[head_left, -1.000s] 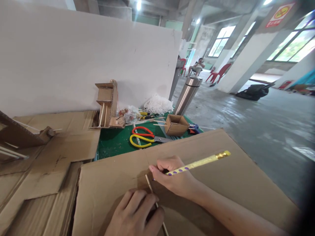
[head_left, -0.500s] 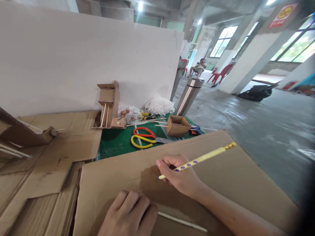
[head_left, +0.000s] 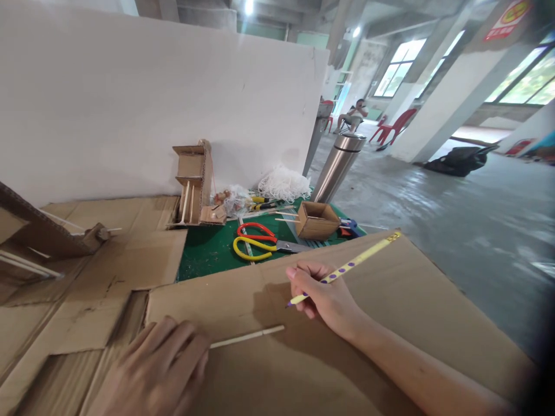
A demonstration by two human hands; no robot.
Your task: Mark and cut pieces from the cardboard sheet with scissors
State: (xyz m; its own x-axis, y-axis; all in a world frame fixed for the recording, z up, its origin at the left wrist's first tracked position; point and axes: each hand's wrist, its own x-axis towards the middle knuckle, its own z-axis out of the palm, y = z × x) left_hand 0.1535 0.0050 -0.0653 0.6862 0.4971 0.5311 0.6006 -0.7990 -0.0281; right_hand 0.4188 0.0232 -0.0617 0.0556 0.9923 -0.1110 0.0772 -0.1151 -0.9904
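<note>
In my right hand is a yellow pencil with purple dots, its dark tip angled down just above a large cardboard sheet. My left hand rests at the sheet's left part with its fingers curled over one end of a thin pale stick. The rest of that stick points right, below the pencil tip. A faint line shows on the cardboard close by. Beyond the sheet's far edge lie scissors with one red and one yellow handle.
On the green tabletop stand a small cardboard box, a steel flask and white string. A cardboard structure leans by the white board. Cut cardboard lies left. A person sits far back.
My left hand has moved left, and the stick has swung from slanting down-right to rising slightly rightward. My right hand has shifted a little right and lifted the pencil tip.
</note>
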